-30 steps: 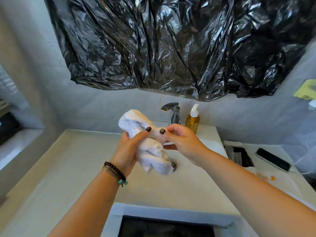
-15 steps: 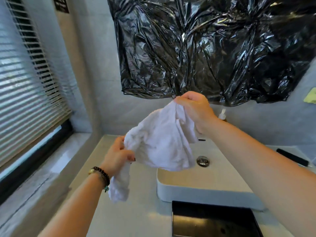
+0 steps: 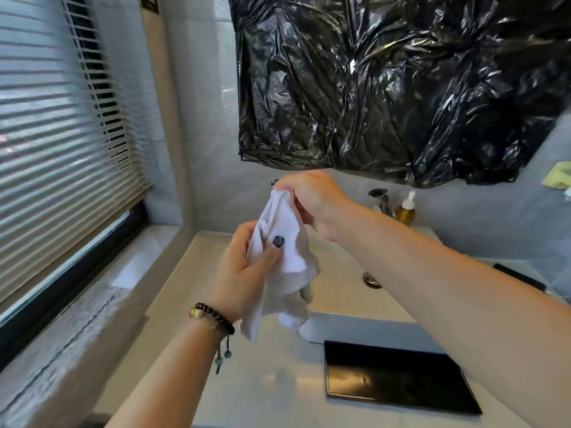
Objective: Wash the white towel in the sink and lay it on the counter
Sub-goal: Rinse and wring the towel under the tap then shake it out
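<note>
Head view: white towel (image 3: 282, 257) hangs bunched in air between both hands, above counter (image 3: 262, 381) — not on it. Right hand (image 3: 309, 197) pinches towel's top end, fingers curled over it. Left hand (image 3: 244, 270) grips towel lower down, thumb pressed across cloth. Sink (image 3: 355, 330) below and right of hands, partly behind right forearm. Faucet (image 3: 381, 200) and soap bottle (image 3: 406, 210) beyond right wrist. Black tray (image 3: 398, 378) under right forearm.
</note>
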Demonstrator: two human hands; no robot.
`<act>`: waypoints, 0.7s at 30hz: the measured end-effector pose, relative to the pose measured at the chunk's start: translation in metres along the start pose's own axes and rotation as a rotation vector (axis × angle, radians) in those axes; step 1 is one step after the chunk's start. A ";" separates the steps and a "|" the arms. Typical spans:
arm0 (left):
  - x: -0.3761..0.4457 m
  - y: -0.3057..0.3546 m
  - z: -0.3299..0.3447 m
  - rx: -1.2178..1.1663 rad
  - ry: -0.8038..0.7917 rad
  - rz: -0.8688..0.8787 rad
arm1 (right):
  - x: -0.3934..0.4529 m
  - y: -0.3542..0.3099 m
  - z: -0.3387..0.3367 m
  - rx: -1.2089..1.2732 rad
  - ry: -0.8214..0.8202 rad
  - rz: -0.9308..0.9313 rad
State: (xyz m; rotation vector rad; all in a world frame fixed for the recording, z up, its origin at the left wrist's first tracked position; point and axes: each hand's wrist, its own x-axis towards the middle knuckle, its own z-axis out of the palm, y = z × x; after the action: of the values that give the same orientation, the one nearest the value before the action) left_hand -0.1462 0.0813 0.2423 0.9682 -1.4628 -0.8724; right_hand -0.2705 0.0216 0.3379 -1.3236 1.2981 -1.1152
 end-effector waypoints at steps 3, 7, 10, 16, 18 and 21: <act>0.003 0.009 -0.007 -0.027 -0.040 -0.058 | -0.004 -0.007 -0.014 0.024 -0.037 0.051; 0.012 0.014 -0.026 -0.330 -0.170 -0.233 | -0.011 -0.009 -0.045 -0.118 -0.134 -0.034; 0.012 0.025 -0.039 -0.392 -0.302 -0.241 | -0.022 -0.008 -0.066 -0.508 -0.164 -0.213; -0.004 0.040 -0.042 -0.262 -0.224 -0.217 | -0.046 -0.009 -0.074 -0.833 -0.309 -0.538; -0.013 0.046 -0.035 -0.300 -0.159 -0.212 | -0.050 -0.005 -0.078 -1.022 -0.338 -0.572; -0.023 0.047 -0.022 -0.336 -0.028 -0.227 | -0.045 0.006 -0.093 -1.099 -0.304 -0.606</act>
State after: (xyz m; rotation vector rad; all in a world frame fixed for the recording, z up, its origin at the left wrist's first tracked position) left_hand -0.1277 0.1207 0.2783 0.8790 -1.1926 -1.2564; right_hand -0.3648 0.0638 0.3454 -2.7056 1.3347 -0.4526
